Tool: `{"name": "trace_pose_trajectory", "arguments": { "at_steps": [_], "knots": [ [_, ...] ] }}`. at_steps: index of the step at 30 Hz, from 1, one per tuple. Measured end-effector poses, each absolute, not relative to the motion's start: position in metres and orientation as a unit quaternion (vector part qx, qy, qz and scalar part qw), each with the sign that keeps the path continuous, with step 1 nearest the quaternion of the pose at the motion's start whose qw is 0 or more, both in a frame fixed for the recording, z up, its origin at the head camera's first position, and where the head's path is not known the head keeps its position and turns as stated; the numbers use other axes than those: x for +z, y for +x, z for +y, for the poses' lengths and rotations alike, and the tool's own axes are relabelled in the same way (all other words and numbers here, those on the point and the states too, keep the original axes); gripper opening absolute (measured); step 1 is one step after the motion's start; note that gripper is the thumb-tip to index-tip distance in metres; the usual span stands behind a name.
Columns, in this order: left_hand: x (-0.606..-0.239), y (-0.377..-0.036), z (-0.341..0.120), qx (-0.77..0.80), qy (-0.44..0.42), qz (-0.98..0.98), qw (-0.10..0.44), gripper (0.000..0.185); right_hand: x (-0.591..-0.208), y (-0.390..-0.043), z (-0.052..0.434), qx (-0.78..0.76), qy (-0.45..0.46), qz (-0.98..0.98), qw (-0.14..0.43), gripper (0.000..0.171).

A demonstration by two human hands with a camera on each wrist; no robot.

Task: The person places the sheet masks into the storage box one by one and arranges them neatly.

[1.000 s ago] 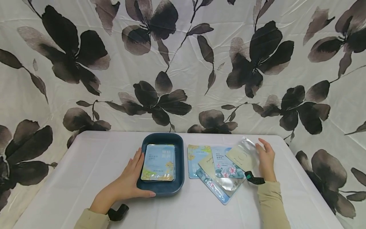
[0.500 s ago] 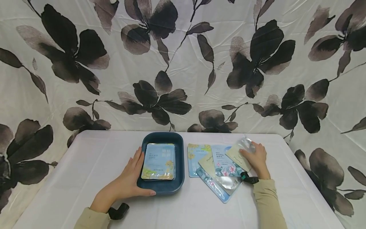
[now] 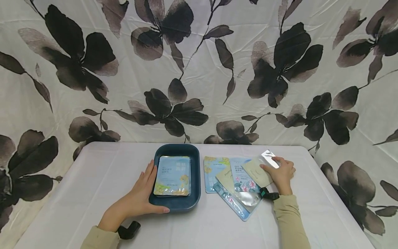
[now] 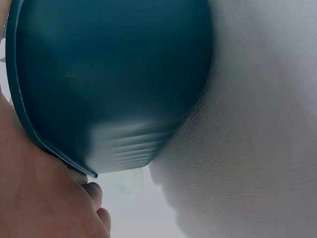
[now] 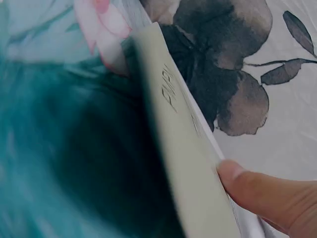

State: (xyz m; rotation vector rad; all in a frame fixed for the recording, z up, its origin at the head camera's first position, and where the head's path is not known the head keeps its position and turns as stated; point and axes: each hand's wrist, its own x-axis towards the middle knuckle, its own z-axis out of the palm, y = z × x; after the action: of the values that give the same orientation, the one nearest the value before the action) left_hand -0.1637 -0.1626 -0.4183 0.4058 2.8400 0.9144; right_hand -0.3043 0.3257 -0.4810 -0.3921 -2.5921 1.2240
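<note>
My left hand (image 3: pixel 140 193) rests against the left side of a dark blue tray (image 3: pixel 195 173), its fingers straight along the rim and the thumb at the front corner. In the left wrist view the tray's wall (image 4: pixel 114 74) rises beside that hand (image 4: pixel 44 193). Inside the tray lies a stack of light blue flat sachets (image 3: pixel 172 176) with yellow flowers. On the right, my right hand (image 3: pixel 282 174) pinches a cream and silver sachet (image 3: pixel 256 173) by its right edge. In the right wrist view the thumb (image 5: pixel 247 186) presses on the edge of this cream sachet (image 5: pixel 183 144).
Overlapping sachets lie between the tray and my right hand: a yellow-flowered one (image 3: pixel 214 166), a pink-flowered one (image 3: pixel 244 180), another cream one (image 3: pixel 224 178) and a blue one (image 3: pixel 233 204) beneath. A white cloth (image 3: pixel 93 173) covers the table; a floral curtain (image 3: pixel 199 76) hangs behind.
My right hand has moved left onto the cream and silver sachet and now pinches it; the sachet has shifted slightly left and its silver end is tilted. My left hand and the tray have stayed put.
</note>
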Motion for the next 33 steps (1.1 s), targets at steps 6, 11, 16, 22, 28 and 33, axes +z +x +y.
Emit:
{"name": "trace_pose_trajectory", "arguments": {
  "at_steps": [6, 11, 16, 22, 28, 33],
  "knots": [
    [-0.419, -0.164, -0.164, 0.305, 0.135, 0.941, 0.064, 0.146, -0.484, -0.303, 0.327, 0.454, -0.149, -0.865, 0.155, 0.041],
    [-0.420, -0.164, -0.166, 0.308, 0.138, 0.939, 0.064, 0.146, -0.485, -0.302, 0.327, 0.502, -0.188, -0.816, 0.217, 0.021],
    [-0.422, -0.165, -0.168, 0.307, 0.137, 0.940, 0.066, 0.147, -0.480, -0.297, 0.327, 0.556, -0.201, -0.773, 0.231, 0.019],
    [-0.424, -0.163, -0.169, 0.304, 0.142, 0.940, 0.060, 0.147, -0.474, -0.295, 0.326, 0.649, -0.210, -0.703, 0.201, 0.023],
    [-0.425, -0.162, -0.170, 0.305, 0.146, 0.939, 0.058, 0.146, -0.473, -0.294, 0.326, 0.756, -0.174, -0.614, 0.144, 0.022],
    [-0.426, -0.161, -0.170, 0.300, 0.146, 0.941, 0.060, 0.147, -0.472, -0.292, 0.323, 0.804, -0.121, -0.579, 0.064, 0.028]
  ]
}}
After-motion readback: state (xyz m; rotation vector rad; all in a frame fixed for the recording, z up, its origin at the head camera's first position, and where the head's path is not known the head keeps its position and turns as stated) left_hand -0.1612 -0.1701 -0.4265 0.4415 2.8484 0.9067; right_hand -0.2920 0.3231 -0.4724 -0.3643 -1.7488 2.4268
